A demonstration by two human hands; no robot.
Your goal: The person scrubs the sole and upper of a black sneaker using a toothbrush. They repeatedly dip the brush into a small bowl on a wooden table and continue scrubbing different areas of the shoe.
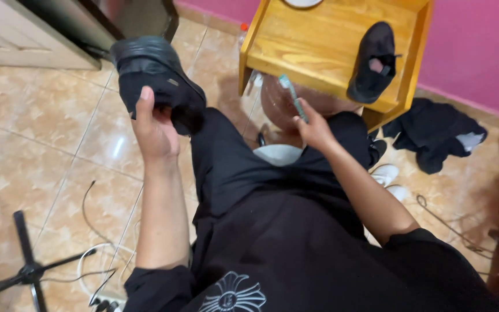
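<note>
Here, my left hand holds a black shoe up in the air, above the tiled floor and beside my left knee. My fingers are closed around its back part and my thumb lies against it, so the sole is turned toward me and a little tilted. My right hand is closed around a toothbrush with a green and white handle; the brush end points up and away from me, toward the edge of the wooden counter. The two hands are well apart, and the toothbrush is not touching the shoe. On the counter a second black shoe lies alone, with its opening turned up, near the right raised edge. Just under the front edge of the counter I see a clear plastic bottle, partly hidden behind my right hand. On the floor at the right, near the pink wall, there is a heap of dark cloth. At the left, some thin cables and the leg of a black tripod lie on the tiles. I wear black trousers and a black shirt.
</note>
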